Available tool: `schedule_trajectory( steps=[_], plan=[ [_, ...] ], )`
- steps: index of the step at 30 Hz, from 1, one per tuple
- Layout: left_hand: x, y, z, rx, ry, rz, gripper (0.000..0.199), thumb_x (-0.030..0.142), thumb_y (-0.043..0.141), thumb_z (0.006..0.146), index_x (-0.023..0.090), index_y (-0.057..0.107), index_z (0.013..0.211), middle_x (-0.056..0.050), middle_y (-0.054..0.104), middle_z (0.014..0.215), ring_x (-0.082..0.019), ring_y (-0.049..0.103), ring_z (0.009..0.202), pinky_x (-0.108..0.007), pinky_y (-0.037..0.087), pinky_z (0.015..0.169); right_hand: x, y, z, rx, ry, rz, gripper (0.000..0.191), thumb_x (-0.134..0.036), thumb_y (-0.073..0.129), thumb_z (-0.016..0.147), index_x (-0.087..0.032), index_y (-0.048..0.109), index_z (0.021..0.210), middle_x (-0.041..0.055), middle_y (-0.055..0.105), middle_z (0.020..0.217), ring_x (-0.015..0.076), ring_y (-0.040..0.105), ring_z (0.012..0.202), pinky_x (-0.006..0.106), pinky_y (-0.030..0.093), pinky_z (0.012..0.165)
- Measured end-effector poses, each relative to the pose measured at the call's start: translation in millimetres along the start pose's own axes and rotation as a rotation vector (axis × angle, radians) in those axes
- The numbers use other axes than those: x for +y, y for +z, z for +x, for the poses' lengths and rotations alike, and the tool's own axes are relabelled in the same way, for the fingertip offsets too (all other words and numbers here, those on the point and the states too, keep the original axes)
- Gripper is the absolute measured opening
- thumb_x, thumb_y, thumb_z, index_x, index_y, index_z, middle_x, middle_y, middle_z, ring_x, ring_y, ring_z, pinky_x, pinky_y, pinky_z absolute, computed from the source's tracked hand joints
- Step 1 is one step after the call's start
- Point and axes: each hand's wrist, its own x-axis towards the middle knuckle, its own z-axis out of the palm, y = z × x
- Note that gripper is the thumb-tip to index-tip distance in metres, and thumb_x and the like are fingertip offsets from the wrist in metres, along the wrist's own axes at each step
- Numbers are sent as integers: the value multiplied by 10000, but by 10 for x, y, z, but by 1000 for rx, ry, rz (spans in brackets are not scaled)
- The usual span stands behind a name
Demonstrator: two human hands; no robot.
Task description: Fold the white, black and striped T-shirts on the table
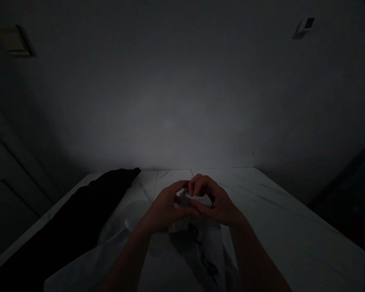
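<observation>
In the dim head view, a white cloth garment (158, 263) with a dark printed or stitched pattern (202, 255) lies in front of me on a pale, marble-patterned table (276, 219). My left hand (170, 207) curls around a raised, bunched edge of it, the fingers meeting those of my right hand (217, 202). Both hands pinch the white cloth between thumb and fingers, forming a rough ring. The exact part of the garment at the fingertips is too dark to make out.
A long black cloth item (82, 215) lies along the table's left side, beside the white garment. A plain grey wall (182, 101) stands behind the table. On it are a switch-like plate (15, 40) at left and a small box (304, 27) at right.
</observation>
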Motion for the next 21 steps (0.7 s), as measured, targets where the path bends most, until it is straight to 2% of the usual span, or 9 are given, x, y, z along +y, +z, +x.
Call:
schedule_trajectory(
  steps=[2,4,5,8,12,15,18,21],
  plan=[
    [-4,50,16,11,-13,-16,298,214,777,717,202,692,1002,-22,719,943,-147,652,758,-221,501,615,-27,3,-6,-20,-2,-1,138,-206,605,887,-246,495,960,37,555,951,160,566,866,277,492,730],
    [-34,4,27,112,20,31,129,126,720,730,191,702,840,9,685,775,-119,611,674,-203,460,585,-56,-30,-19,-19,29,-59,178,-194,625,865,-247,513,992,36,558,964,155,568,844,260,487,695],
    [-49,-41,30,181,64,64,114,89,694,725,189,700,780,18,654,714,-111,587,644,-197,438,568,-68,-53,-25,-7,59,-115,202,-189,634,854,-247,524,1013,32,560,961,145,559,798,246,475,657],
    [-66,-179,26,339,238,126,190,23,629,692,195,708,714,12,601,677,-107,555,623,-193,404,535,-82,-109,-44,71,132,-339,232,-186,646,838,-241,564,1048,21,586,925,119,511,658,227,431,567],
    [-44,-249,13,428,344,152,267,-18,561,670,202,707,714,13,570,679,-104,536,610,-188,396,513,-78,-110,-64,128,86,-555,83,-154,606,845,-231,604,876,14,611,829,135,561,674,232,428,570],
    [-8,-231,-2,365,323,164,246,-14,577,703,200,698,719,8,568,718,-106,549,641,-186,415,533,-85,-66,-77,172,21,-685,179,-68,536,825,-225,610,780,12,606,812,127,573,682,226,417,574],
    [45,-185,-23,241,259,199,185,87,717,733,220,714,861,-20,616,888,-143,608,808,-215,485,642,-70,-1,-74,222,-68,-752,247,-31,498,807,-219,595,680,5,580,782,108,522,617,224,376,535],
    [81,-128,-40,179,231,244,293,170,797,724,247,711,993,-27,640,962,-160,628,875,-249,515,723,-29,52,-54,222,-149,-711,273,-33,494,814,-209,569,619,-3,545,747,94,482,572,221,337,497]
  ],
)
